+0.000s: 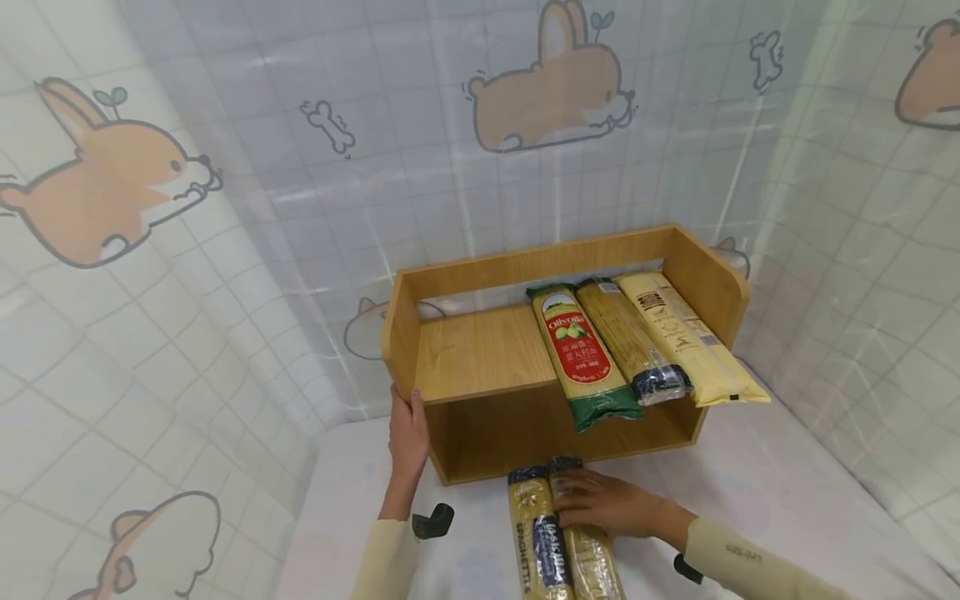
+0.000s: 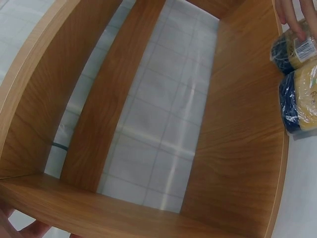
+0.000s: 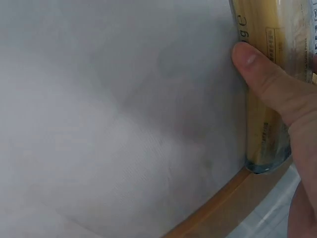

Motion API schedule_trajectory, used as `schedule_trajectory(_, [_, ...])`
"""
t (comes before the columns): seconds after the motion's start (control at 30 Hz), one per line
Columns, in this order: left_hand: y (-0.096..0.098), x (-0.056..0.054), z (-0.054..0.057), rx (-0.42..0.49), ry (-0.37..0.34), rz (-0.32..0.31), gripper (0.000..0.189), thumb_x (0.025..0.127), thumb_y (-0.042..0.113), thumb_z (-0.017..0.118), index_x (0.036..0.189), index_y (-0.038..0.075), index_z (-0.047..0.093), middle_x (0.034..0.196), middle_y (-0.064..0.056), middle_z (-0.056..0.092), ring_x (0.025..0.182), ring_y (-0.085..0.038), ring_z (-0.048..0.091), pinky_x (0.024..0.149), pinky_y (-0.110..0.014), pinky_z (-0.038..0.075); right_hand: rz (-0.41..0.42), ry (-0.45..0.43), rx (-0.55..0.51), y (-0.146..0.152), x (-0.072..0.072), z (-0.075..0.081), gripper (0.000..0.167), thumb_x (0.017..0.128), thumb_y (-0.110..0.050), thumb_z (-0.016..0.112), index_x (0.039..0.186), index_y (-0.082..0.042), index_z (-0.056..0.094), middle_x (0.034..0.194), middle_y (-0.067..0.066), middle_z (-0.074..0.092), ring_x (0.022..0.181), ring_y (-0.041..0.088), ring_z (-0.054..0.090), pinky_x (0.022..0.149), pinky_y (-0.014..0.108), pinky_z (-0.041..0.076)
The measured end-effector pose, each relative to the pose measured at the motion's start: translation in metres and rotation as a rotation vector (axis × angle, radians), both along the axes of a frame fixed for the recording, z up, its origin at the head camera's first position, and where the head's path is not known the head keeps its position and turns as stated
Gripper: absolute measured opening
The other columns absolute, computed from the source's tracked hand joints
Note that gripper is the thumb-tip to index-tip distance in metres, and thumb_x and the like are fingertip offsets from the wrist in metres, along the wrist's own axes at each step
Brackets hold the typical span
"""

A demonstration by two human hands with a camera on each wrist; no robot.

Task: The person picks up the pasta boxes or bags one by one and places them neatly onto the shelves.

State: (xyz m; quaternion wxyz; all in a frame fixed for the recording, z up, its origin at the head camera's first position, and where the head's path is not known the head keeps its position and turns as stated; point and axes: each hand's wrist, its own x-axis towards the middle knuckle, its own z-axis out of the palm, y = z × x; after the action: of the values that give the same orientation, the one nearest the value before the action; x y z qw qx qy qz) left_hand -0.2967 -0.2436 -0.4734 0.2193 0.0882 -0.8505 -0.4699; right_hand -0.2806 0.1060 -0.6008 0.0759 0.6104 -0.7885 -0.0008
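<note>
tile-patterned sheeting point(image 1: 390, 208) printed with cartoon dogs is hanging behind and at both sides, and a pale worktop point(image 1: 765, 500) is stretching below it. a wooden shelf point(image 1: 480, 350) is standing on the worktop, its upper board carrying three packs toward the right end. of these, a red-labelled pack point(image 1: 581, 342) is lying leftmost, a dark-ended pack point(image 1: 622, 329) is lying in the middle and a cream pack point(image 1: 686, 342) is lying rightmost, all three overhanging the front edge. two more are lying side by side on the worktop in front of the shelf, dark ends toward it: a spaghetti pack point(image 1: 536, 533) on the left, a clear pack point(image 1: 592, 558) on the right. whether those ends are touching the shelf, i cannot tell. the right hand point(image 1: 611, 502) is gripping the clear pack, fingers curling over it, slightly apart, the thumb pressing its other side. the left hand point(image 1: 409, 433) is holding the shelf's left side, fingers bending around the panel edge. small black fittings point(image 1: 433, 522) are showing at both wrists.
</note>
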Motion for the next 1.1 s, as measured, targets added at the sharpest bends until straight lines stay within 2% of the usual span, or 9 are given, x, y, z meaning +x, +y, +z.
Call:
schedule_trajectory(0.2, [0.0006, 0.0002, -0.0021, 0.001, -0.004, -0.003, 0.055, 0.113, 0.039, 0.031, 0.152, 0.0, 0.032, 0.147, -0.029, 0.053, 0.136, -0.046, 0.053, 0.109, -0.066, 0.04, 0.015, 0.104, 0.043, -0.0024, -0.0013, 0.0054, 0.073, 0.075, -0.034, 0.09, 0.14, -0.041, 0.056, 0.147, -0.008, 0.058, 0.132, 0.023, 0.055, 0.108, 0.038, 0.051])
schedule_trajectory(0.3, [0.0008, 0.0007, -0.0026, 0.005, -0.006, -0.002, 0.055, 0.112, 0.039, 0.031, 0.152, 0.0, 0.032, 0.147, -0.028, 0.053, 0.135, -0.046, 0.054, 0.108, -0.066, 0.041, 0.011, 0.136, 0.055, -0.0027, -0.0007, 0.0073, 0.074, 0.074, -0.03, 0.091, 0.139, -0.043, 0.057, 0.144, -0.008, 0.06, 0.129, 0.021, 0.055, 0.107, 0.038, 0.052])
schedule_trajectory(0.47, [0.0007, -0.0003, -0.0025, 0.025, 0.003, -0.013, 0.057, 0.112, 0.04, 0.032, 0.154, 0.002, 0.03, 0.151, -0.027, 0.05, 0.139, -0.044, 0.052, 0.112, -0.065, 0.04, -0.011, 0.144, 0.076, -0.0026, -0.0021, 0.0079, 0.075, 0.069, -0.03, 0.094, 0.135, -0.043, 0.06, 0.139, -0.009, 0.06, 0.126, 0.018, 0.052, 0.106, 0.037, 0.051])
schedule_trajectory(0.53, [0.0005, -0.0009, -0.0026, 0.034, 0.001, -0.019, 0.057, 0.112, 0.041, 0.032, 0.155, 0.003, 0.029, 0.152, -0.026, 0.049, 0.14, -0.043, 0.051, 0.113, -0.064, 0.039, -0.013, 0.119, 0.075, -0.0027, -0.0028, 0.0081, 0.073, 0.069, -0.031, 0.094, 0.133, -0.043, 0.062, 0.141, -0.009, 0.06, 0.129, 0.02, 0.052, 0.108, 0.039, 0.05])
schedule_trajectory(0.73, [0.0012, -0.0013, -0.0033, 0.03, 0.005, -0.015, 0.056, 0.112, 0.04, 0.032, 0.154, 0.002, 0.031, 0.151, -0.027, 0.051, 0.138, -0.045, 0.052, 0.111, -0.066, 0.039, 0.001, 0.055, 0.066, -0.0003, -0.0017, 0.0092, 0.06, 0.08, -0.021, 0.085, 0.133, -0.035, 0.06, 0.148, -0.01, 0.058, 0.14, 0.028, 0.052, 0.112, 0.048, 0.048])
schedule_trajectory(0.87, [0.0013, -0.002, -0.0039, 0.025, 0.014, -0.012, 0.055, 0.112, 0.039, 0.032, 0.153, 0.002, 0.031, 0.149, -0.027, 0.052, 0.136, -0.045, 0.054, 0.11, -0.066, 0.041, 0.041, 0.117, 0.067, 0.002, -0.0023, 0.0068, 0.051, 0.088, -0.016, 0.077, 0.133, -0.028, 0.058, 0.148, -0.009, 0.06, 0.141, 0.022, 0.055, 0.114, 0.046, 0.047])
schedule_trajectory(1.1, [0.0015, -0.0013, -0.0031, 0.017, 0.025, 0.007, 0.05, 0.112, 0.037, 0.034, 0.149, 0.003, 0.036, 0.144, -0.027, 0.055, 0.132, -0.044, 0.056, 0.107, -0.066, 0.042, 0.071, 0.181, 0.056, 0.0055, -0.003, 0.0012, 0.045, 0.087, -0.016, 0.078, 0.127, -0.023, 0.059, 0.14, -0.007, 0.063, 0.14, 0.019, 0.055, 0.115, 0.046, 0.046])
